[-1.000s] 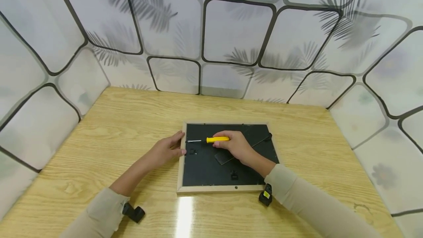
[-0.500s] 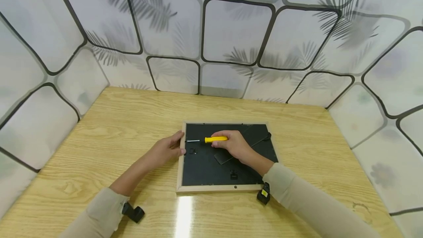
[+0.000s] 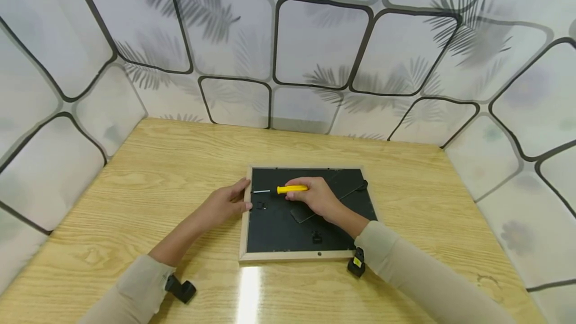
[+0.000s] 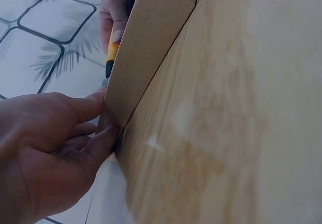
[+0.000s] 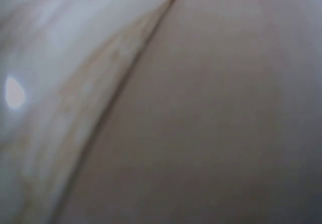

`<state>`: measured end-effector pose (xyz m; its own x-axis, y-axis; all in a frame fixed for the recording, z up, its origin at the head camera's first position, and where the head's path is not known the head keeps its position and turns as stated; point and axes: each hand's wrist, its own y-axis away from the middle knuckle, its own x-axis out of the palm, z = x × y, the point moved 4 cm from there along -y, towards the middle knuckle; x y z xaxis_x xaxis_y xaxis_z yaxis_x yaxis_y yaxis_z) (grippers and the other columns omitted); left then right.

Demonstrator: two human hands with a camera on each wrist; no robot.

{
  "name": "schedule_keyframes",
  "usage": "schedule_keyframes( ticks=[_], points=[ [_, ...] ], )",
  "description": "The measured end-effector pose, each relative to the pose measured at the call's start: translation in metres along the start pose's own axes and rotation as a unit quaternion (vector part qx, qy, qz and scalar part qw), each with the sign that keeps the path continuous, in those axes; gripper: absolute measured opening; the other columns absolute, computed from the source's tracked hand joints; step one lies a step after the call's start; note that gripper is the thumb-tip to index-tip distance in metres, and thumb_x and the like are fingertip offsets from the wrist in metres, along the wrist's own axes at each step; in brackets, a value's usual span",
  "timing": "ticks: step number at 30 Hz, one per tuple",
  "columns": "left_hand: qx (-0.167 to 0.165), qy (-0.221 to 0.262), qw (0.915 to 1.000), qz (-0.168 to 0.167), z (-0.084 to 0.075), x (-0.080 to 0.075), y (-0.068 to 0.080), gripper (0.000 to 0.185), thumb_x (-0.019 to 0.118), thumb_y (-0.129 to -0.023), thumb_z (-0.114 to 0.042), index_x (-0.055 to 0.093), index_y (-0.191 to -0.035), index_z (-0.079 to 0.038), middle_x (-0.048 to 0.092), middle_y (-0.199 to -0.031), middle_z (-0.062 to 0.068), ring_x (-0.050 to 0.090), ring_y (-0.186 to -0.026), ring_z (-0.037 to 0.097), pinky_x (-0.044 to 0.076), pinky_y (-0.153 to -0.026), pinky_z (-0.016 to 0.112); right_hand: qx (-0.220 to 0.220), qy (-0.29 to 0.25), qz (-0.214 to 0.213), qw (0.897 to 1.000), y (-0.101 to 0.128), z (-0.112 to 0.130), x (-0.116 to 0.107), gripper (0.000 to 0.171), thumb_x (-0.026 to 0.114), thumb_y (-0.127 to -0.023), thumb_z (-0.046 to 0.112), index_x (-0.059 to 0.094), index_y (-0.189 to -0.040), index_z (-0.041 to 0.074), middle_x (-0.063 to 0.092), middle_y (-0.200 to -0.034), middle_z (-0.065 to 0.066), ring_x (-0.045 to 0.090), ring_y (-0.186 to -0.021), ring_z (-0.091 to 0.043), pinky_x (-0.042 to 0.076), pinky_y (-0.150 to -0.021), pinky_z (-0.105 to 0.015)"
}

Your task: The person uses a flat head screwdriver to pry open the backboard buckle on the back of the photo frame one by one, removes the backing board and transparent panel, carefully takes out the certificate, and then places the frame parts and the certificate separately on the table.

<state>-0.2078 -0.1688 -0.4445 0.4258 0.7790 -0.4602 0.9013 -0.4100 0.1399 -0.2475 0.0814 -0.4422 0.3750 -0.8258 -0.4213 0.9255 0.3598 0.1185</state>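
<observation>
A picture frame (image 3: 275, 257) with pale wooden edges lies face down on the table, its black backing board (image 3: 283, 231) upward. My right hand (image 3: 317, 196) grips a screwdriver (image 3: 291, 189) by its yellow handle. The metal shaft points left, and its tip meets the inner left edge of the frame. My left hand (image 3: 225, 203) holds the frame's left side, thumb and fingers against the wood, as the left wrist view shows too. Behind the frame's side in that view, the screwdriver's handle (image 4: 111, 55) shows between the fingers of the right hand (image 4: 115, 10).
A folded stand (image 3: 303, 213) lies against the backing board. Black hangers (image 3: 317, 237) sit on the board. Patterned cloth walls (image 3: 321, 39) enclose the wooden table (image 3: 189, 159) at the back and sides. The right wrist view is blurred, showing mostly a pale surface.
The screwdriver and right hand have shifted very slightly left, partly with the whole view. The screwdriver tip stays at the frame's left edge, and the left hand keeps its place there.
</observation>
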Motion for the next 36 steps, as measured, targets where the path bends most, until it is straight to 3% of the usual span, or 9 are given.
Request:
schedule_keyframes(
  ticks=[11,22,36],
  points=[
    [-0.005,-0.017,0.9998,-0.009,0.001,-0.001,0.000,0.072,0.063,-0.101,-0.025,0.025,-0.160,-0.009,0.016,-0.168,0.013,0.023,-0.153,0.031,0.033,-0.119,0.049,-0.010,0.000,-0.004,1.000,-0.003,0.001,0.002,0.028,0.077,-0.088,0.011,0.076,-0.116,0.012,0.075,-0.110,-0.005,0.073,-0.097,-0.015,0.059,-0.090,-0.033],
    [-0.016,-0.015,0.9997,-0.009,0.001,0.000,-0.001,0.073,0.064,-0.100,-0.025,0.025,-0.161,-0.012,0.016,-0.169,0.009,0.022,-0.154,0.029,0.031,-0.121,0.048,-0.020,0.037,-0.016,0.999,-0.002,0.012,0.003,0.026,0.076,-0.089,0.013,0.076,-0.115,0.013,0.076,-0.107,-0.003,0.073,-0.095,-0.014,0.059,-0.087,-0.031],
    [-0.018,-0.019,0.9996,-0.015,0.002,0.000,-0.001,0.074,0.064,-0.100,-0.029,0.025,-0.161,-0.013,0.015,-0.169,0.011,0.021,-0.154,0.031,0.030,-0.121,0.049,-0.082,0.126,-0.027,0.988,-0.008,0.041,0.001,0.025,0.077,-0.091,0.020,0.073,-0.114,0.013,0.071,-0.116,-0.005,0.065,-0.087,-0.013,0.058,-0.077,-0.027]
  ],
)
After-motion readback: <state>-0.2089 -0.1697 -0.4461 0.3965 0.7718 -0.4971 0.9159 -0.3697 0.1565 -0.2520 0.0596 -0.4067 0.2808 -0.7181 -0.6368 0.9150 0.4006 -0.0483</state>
